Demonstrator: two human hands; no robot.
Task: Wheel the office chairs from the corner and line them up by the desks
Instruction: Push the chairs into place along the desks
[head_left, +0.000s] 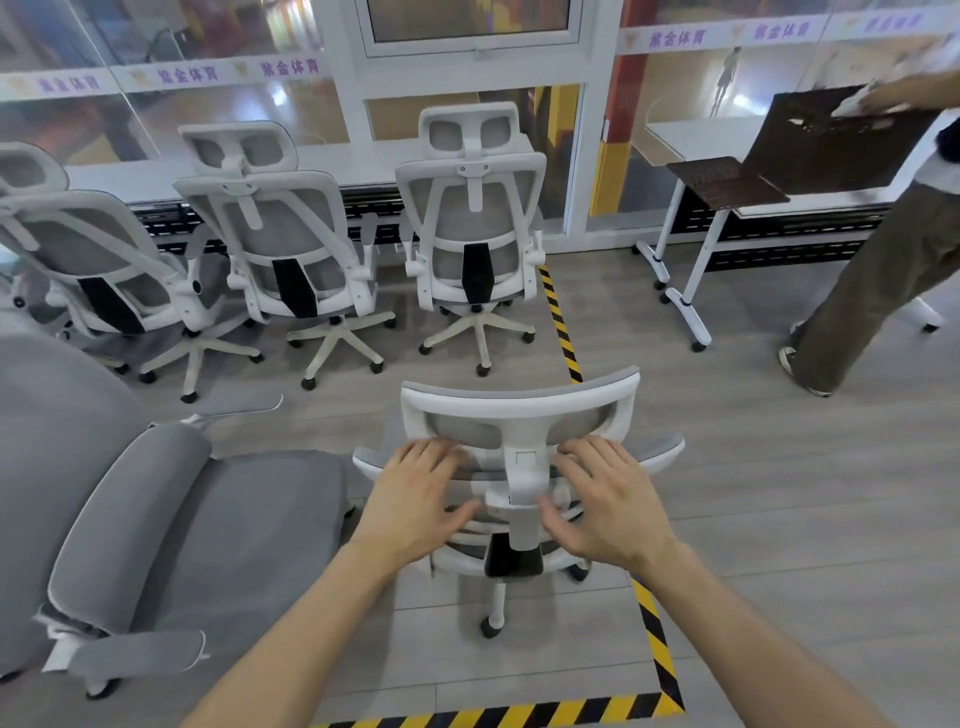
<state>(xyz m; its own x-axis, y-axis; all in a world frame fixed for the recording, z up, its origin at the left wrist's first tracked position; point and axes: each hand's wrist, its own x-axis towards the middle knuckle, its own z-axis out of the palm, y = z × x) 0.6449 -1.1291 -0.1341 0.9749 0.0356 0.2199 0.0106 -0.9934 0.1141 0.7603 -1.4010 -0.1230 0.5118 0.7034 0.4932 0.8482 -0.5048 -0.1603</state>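
Observation:
A white-framed office chair with grey mesh (519, 402) stands right in front of me, its back toward me. My left hand (415, 499) and my right hand (608, 499) lie on the top of its backrest, one on each side of the headrest post, fingers curled over the edge. Three matching chairs (470, 208) (280, 228) (78, 244) stand in a row with their backs to me, facing the long white desk (156, 176) along the glass wall.
Another grey chair (208, 519) sits close at my left, seat facing me. Yellow-black floor tape (657, 639) runs under and past the chair I hold. At right, a person (883, 270) handles a dark brown board (841, 140) over a wheeled white-legged table (680, 291).

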